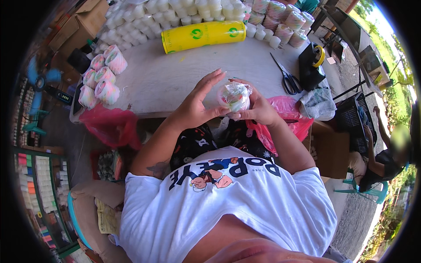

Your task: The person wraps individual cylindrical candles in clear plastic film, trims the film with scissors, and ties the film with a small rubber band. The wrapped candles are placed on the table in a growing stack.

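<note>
A small rounded bundle (235, 97) in pastel colours, wrapped in shiny clear plastic, is held above the table's front edge. My right hand (261, 107) grips it from the right, thumb low in front and fingers behind. On the other side, my left hand (202, 98) has its fingers stretched out and apart from the bundle, while its thumb reaches the bundle's lower left side. Several similar pastel bundles (106, 90) stand in a group at the table's left. A yellow roll of plastic film (204, 36) lies crosswise beyond my hands.
Many white cylindrical pieces (175, 13) and more pastel bundles (289, 22) line the table's back. Black scissors (290, 81), a black box (311, 61) with yellow tape and a grey cloth (316, 104) lie right. Pink plastic bags (109, 125) hang in front. Another person (383, 162) sits far right.
</note>
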{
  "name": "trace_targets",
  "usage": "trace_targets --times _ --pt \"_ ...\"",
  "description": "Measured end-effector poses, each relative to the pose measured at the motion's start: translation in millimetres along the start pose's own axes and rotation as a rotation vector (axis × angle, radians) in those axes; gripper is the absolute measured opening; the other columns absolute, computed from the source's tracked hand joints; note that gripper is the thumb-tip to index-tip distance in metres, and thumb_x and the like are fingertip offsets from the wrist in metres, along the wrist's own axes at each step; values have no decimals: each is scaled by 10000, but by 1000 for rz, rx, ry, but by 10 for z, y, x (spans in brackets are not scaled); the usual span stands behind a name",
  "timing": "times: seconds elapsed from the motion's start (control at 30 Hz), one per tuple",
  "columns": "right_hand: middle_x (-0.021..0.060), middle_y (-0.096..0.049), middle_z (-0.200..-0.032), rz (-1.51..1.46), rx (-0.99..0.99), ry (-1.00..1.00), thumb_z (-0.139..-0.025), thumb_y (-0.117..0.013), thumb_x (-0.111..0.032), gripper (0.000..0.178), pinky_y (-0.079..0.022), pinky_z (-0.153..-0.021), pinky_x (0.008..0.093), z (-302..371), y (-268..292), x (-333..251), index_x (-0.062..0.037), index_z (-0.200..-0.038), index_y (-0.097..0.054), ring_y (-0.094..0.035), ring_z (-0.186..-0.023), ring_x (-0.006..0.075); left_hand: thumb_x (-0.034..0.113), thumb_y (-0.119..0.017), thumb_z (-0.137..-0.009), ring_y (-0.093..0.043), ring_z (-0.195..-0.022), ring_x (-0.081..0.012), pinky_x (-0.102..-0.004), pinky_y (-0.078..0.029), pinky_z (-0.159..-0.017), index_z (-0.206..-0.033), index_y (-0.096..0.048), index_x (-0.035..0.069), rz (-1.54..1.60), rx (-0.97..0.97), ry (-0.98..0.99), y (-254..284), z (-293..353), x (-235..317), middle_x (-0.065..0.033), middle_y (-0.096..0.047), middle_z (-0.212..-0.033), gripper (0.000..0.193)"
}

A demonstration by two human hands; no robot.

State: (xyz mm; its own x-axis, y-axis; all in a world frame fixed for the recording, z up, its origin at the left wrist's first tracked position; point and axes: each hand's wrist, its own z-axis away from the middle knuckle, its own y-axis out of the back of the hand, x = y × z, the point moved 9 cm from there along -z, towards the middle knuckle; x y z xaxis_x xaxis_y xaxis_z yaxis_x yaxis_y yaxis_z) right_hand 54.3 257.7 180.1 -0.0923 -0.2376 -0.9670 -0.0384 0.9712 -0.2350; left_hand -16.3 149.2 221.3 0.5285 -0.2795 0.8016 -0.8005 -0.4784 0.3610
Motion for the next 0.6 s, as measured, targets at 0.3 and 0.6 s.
trace_targets --times 0.3,0.6 --pt "141 -446 -1319 708 42 144 -695 -823 -169 853 -330 -1045 344 -263 145 -93 -36 -1380 -332 -411 -1253 250 22 -597 -891 -577 -1018 -138 -263 -478 -875 -956 -614 3 160 332 103 140 -239 -369 -105 -601 -1097 70" --pt "94 -607 -913 1041 265 255 -778 -738 -136 263 -469 -740 330 -242 26 -694 -30 -985 -616 -584 -848 211 128 -680 -843 -556 -1058 -171 -304 -437 -923 -1160 -561 59 253 346 42 68 -342 -527 -101 -562 -1182 346"
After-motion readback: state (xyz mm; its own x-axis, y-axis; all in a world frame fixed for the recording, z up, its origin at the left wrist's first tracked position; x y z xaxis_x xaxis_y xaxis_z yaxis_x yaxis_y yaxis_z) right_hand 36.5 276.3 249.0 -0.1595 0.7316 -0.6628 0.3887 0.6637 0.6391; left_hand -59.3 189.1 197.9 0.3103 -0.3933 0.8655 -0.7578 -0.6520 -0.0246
